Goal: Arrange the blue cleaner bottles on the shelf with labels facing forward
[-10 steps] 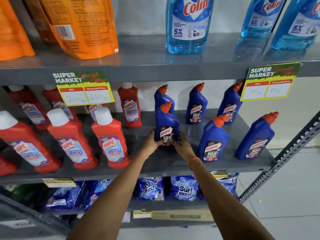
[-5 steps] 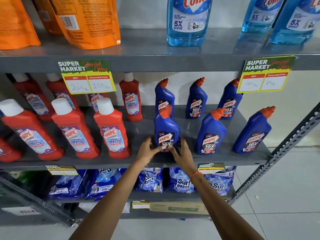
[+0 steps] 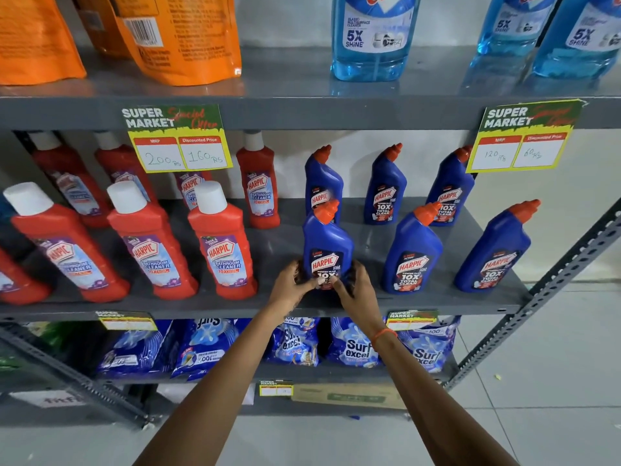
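Both hands' fingers (image 3: 299,280) clasp blue bottle (image 3: 327,243) base, apparently upright.

held bottle (image 3: 327,243): label now squarely forward, a second ago turned slightly toward 9 o'clock; its base sits nearer the shelf's front edge (image 3: 235,311)
left hand (image 3: 292,290): slid from the bottle's 9 o'clock flank to its lower front; thumb tip now on the label
right hand (image 3: 356,292): likewise drawn forward; thumb now meets the left at 6 o'clock
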